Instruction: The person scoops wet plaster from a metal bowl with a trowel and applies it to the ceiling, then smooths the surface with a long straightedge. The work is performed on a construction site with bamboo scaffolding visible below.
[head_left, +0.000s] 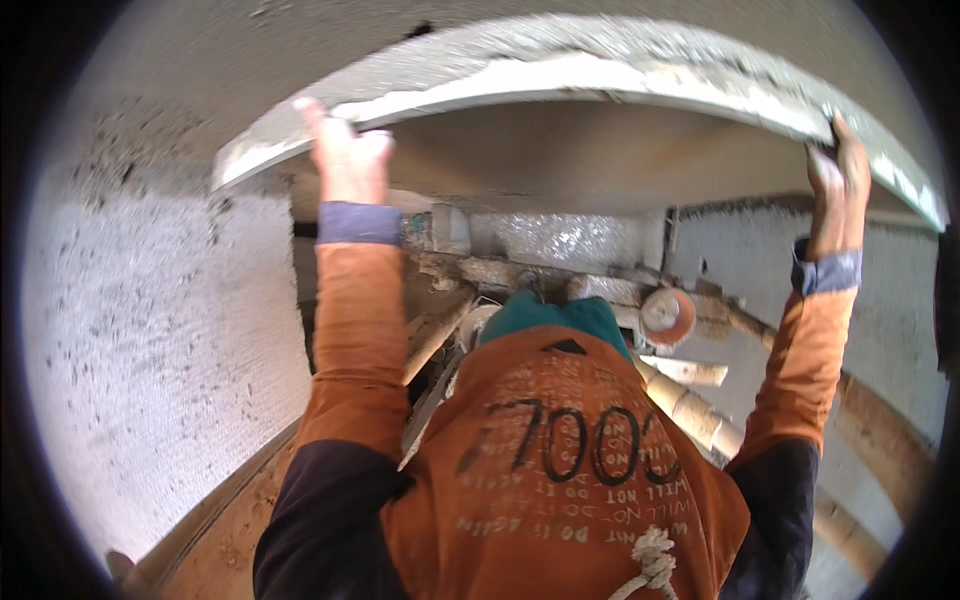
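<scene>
Both my arms reach up and apart, holding a long, pale straightedge [600, 75] whose upper side is smeared with wet grey plaster. It spans the top of the view and looks bowed by the lens. My left hand [347, 160] is closed on the bar near its left end, thumb and fingers along the edge. Toward the right end, my right hand [840, 180] grips the same bar. The bar lies against or close to the grey plastered surface [250, 70]; whether they touch cannot be told. Parts of the fingers are hidden behind it.
A rough grey wall [150, 300] rises at the left. Below me are bamboo poles [690, 410], a wooden plank [225, 530] and a round bucket [668, 315] with an orange inside. A rope knot [655, 560] hangs at my chest. Another grey wall [740, 260] stands at the right.
</scene>
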